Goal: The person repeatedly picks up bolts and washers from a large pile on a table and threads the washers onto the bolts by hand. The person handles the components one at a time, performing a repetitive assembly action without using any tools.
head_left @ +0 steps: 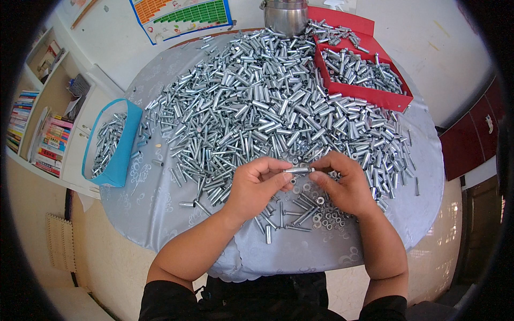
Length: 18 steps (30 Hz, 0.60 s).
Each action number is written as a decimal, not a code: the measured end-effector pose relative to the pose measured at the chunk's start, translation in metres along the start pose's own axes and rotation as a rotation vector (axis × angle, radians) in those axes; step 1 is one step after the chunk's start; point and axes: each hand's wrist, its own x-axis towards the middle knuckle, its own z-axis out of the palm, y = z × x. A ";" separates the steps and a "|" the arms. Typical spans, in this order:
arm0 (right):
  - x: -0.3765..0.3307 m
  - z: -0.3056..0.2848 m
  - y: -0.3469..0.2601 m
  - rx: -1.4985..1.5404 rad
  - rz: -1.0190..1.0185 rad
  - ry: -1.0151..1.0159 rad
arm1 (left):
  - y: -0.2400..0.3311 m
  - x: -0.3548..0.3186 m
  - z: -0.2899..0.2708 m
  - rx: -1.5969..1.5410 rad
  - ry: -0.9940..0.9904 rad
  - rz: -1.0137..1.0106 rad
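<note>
left hand: fingers curled, pinching | right hand: pinching, facing left | forearms angled inward

Looks like bare shiny metal on the held part, smooth all along. Same gloss across the pile, plus the washers. Got satiny cloth with a shiny pattern on the table. Would call the red box and blue box smooth, card or plastic, can't tell which. Also seeing polished metal on the pot and matt cloth on 2 sleeves.
</note>
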 end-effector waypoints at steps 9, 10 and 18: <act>0.000 -0.003 -0.009 -0.021 0.140 -0.044 | -0.001 0.000 -0.001 0.013 -0.010 -0.008; 0.000 -0.003 -0.008 0.017 0.159 -0.034 | 0.000 0.000 0.000 0.022 -0.013 -0.013; -0.001 -0.009 0.002 0.004 0.230 -0.192 | 0.001 -0.001 0.001 0.015 -0.011 0.001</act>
